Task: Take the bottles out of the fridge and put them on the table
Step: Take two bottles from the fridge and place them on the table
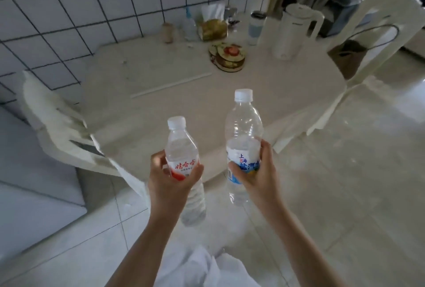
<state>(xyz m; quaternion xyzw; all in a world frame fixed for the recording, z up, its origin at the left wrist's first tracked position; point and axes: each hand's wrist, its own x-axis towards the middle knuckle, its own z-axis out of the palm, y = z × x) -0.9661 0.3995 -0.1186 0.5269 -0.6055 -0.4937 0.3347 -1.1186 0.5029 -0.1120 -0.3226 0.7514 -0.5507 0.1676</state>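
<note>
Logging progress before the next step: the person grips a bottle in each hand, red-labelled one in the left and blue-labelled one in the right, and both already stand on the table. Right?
Not quite. The head view shows the red-labelled bottle in the left hand and the blue-labelled bottle in the right hand, but both are held in the air before the table, not standing on it.

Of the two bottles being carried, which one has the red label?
The shorter bottle gripped by the left hand; its label is red and white, while the taller bottle in the right hand has a blue label.
</note>
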